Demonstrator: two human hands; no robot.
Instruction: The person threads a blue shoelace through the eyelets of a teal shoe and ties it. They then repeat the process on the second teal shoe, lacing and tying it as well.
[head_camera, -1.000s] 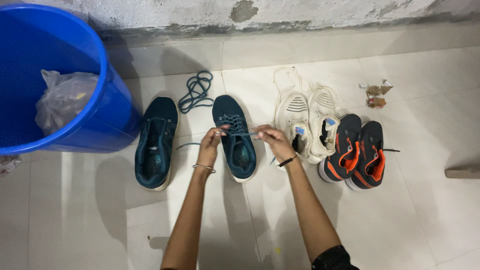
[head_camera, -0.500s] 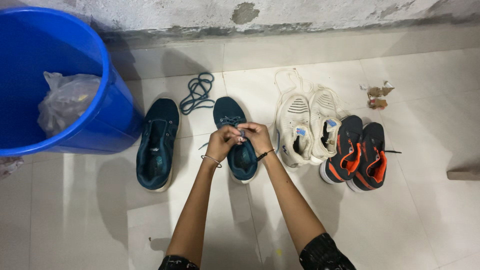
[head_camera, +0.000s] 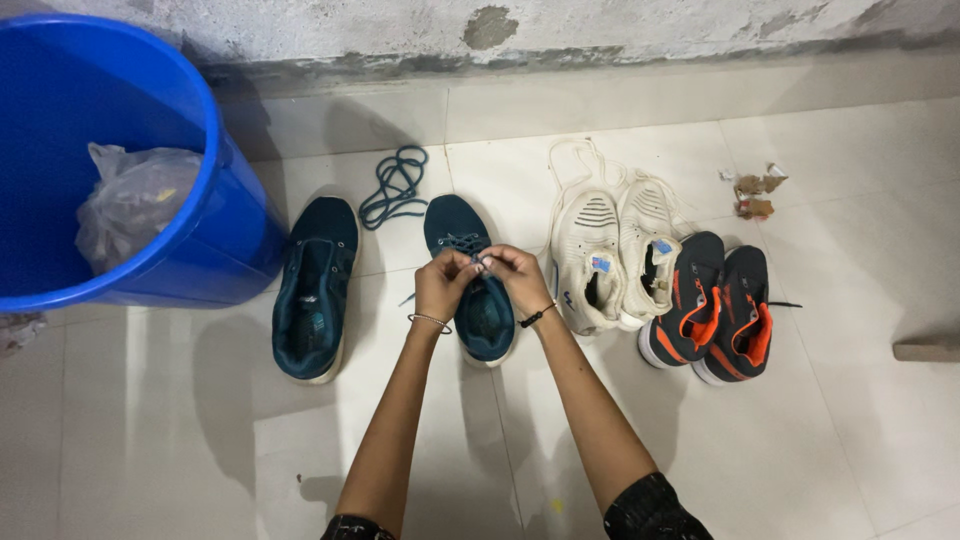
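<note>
teal sneaker (head_camera: 470, 290), half-laced, lies flat; left hand (head_camera: 443, 285) and right hand (head_camera: 515, 280) pinch its lace.

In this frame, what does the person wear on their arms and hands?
Both forearms are bare. The left hand has a thin, light-coloured beaded bracelet at the wrist. The right hand has a thin dark band at its wrist. Dark sleeves with a faint speckle show at the bottom edge, just above the elbows. No gloves; I cannot make out any rings.
</note>
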